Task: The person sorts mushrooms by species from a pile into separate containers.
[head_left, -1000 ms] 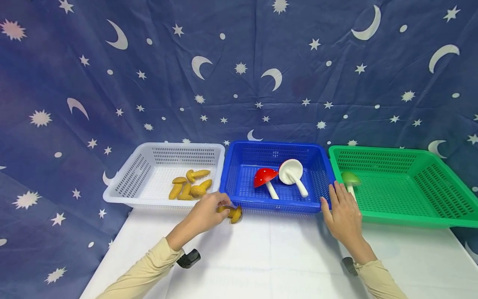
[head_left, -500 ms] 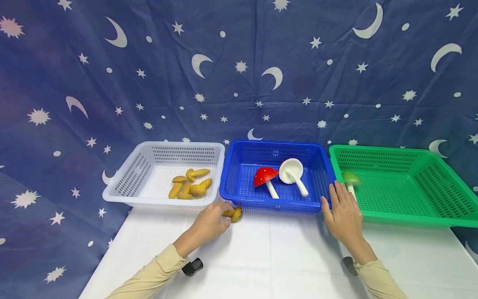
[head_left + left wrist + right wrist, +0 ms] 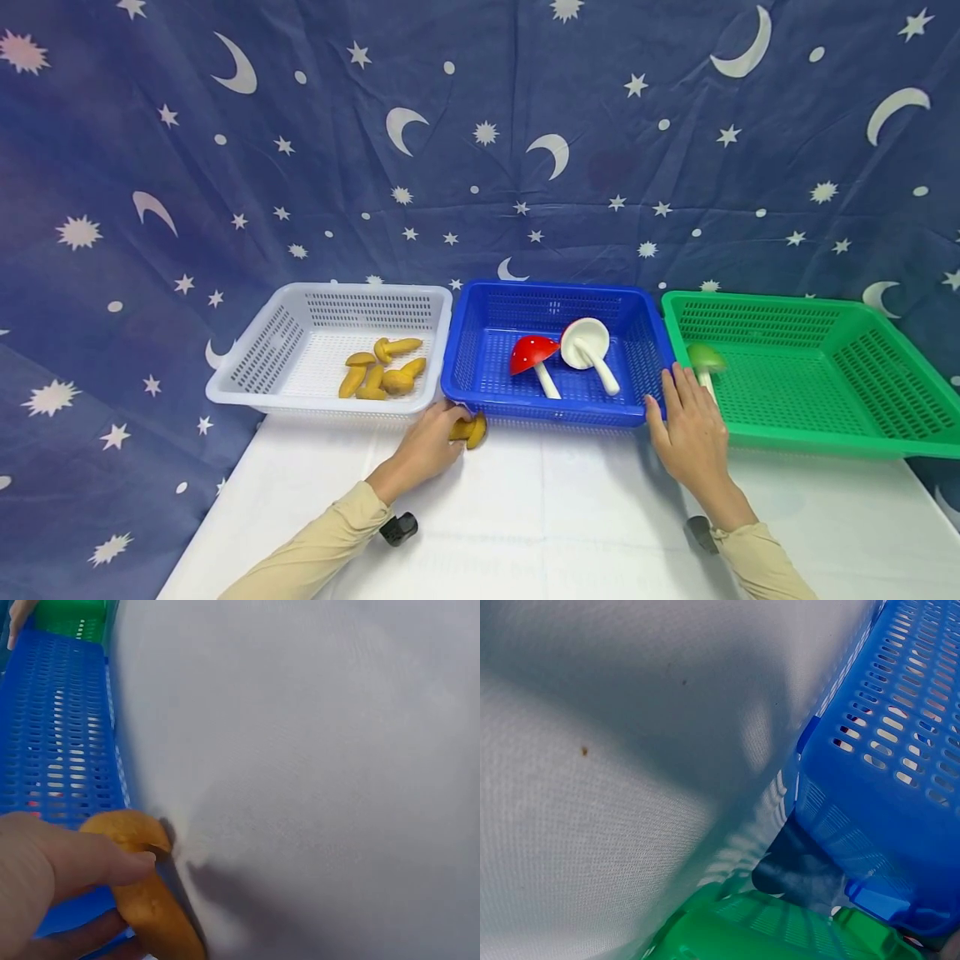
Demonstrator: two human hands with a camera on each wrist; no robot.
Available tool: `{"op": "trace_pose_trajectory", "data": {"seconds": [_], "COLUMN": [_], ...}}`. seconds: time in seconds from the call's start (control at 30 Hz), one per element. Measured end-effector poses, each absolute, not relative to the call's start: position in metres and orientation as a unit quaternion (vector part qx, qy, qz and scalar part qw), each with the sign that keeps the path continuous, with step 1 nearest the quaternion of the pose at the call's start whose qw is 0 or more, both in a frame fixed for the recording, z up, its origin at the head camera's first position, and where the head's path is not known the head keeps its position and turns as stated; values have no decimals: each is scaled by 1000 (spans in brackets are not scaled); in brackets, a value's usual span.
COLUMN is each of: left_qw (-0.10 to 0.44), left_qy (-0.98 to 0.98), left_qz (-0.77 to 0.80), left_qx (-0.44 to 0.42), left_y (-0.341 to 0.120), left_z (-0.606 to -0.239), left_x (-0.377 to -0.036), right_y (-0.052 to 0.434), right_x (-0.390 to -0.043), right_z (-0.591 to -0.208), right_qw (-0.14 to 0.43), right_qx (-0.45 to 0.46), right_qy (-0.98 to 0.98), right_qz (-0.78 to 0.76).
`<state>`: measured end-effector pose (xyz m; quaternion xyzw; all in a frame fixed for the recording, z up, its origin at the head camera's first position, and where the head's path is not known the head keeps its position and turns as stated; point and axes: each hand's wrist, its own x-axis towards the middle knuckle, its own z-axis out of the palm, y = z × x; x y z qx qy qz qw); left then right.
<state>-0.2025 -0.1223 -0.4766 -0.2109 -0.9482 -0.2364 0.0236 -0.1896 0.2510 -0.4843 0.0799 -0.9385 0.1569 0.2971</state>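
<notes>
A yellow-brown toy mushroom (image 3: 474, 431) lies on the white cloth by the front left corner of the blue basket (image 3: 555, 412). My left hand (image 3: 426, 443) pinches it; in the left wrist view the thumb (image 3: 112, 862) crosses the mushroom (image 3: 161, 919) just below its cap, and fingers show behind the stem. On the right, my right hand (image 3: 693, 429) rests flat with straight fingers over the rims where the blue and green baskets meet. Only a sliver of that hand shows at the lower right corner of the right wrist view.
Several yellow mushrooms (image 3: 399, 381) lie in the white basket (image 3: 322, 405). Inside the blue basket are a red-capped mushroom (image 3: 534, 354) and another (image 3: 588, 346) showing its white underside. One green-capped mushroom (image 3: 705, 358) sits in the green basket (image 3: 877, 383). A starry blue curtain (image 3: 480, 167) hangs behind.
My left hand has shifted slightly right and lower, its fingers closing round the yellow mushroom, which has hardly moved. The right hand keeps its place on the rims.
</notes>
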Motion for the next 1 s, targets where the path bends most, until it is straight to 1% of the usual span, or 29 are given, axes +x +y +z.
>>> {"op": "trace_pose_trajectory", "data": {"seconds": [0.27, 0.53, 0.83, 1.0], "left_qw": [41, 36, 50, 45], "left_qy": [-950, -949, -943, -937], "left_qz": [-231, -230, -228, -238], "left_qx": [-204, -212, -238, -252], "left_y": [-122, -124, -125, -125], "left_z": [-481, -484, -478, -469], "left_x": [-209, -211, -204, -197], "right_y": [252, 252, 252, 252], "right_x": [-191, -192, -191, -191], "right_z": [-486, -486, -486, -485], "right_qw": [312, 312, 308, 311], "right_qx": [85, 86, 84, 84], "right_qy": [-933, -934, -935, -934], "right_qz": [156, 153, 157, 156]}}
